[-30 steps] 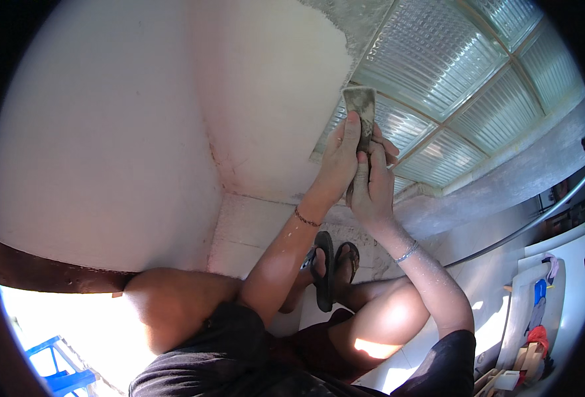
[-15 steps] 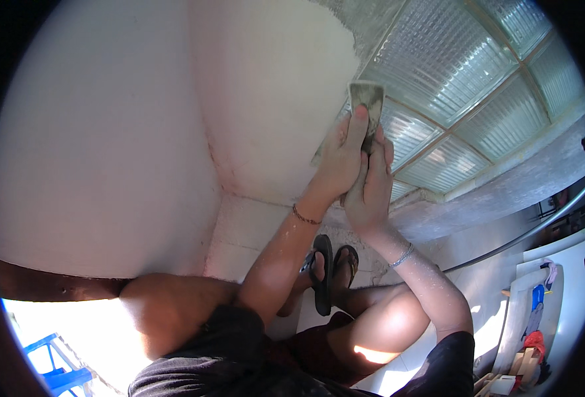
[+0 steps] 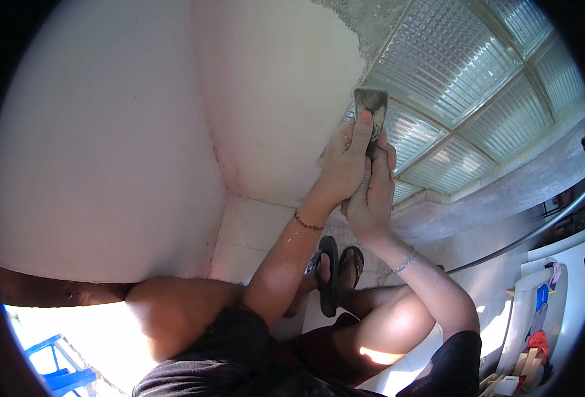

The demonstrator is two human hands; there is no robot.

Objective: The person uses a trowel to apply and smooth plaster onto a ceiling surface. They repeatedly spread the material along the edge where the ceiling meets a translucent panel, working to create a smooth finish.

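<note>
A putty knife with a flat, grey-smeared blade points up at the edge where the plastered wall meets the glass-block window. My left hand is closed on it, with the thumb pressed along the blade's face. My right hand is closed around its lower part, and the two hands touch. The handle is mostly hidden by my fingers. Beside my left hand's outer side a thin greyish edge shows; I cannot tell what it belongs to. Rough grey cement borders the smooth plaster above the blade.
A smooth pale wall rises on the left. Below the window runs a grey ledge, with a hose further right. My sandalled feet rest on the tiled floor. Blue plastic furniture stands at lower left; wood pieces lie at lower right.
The putty knife and both hands sit slightly lower and to the right in the picture; the whole view has shifted a little too. Both hands keep their hold.
</note>
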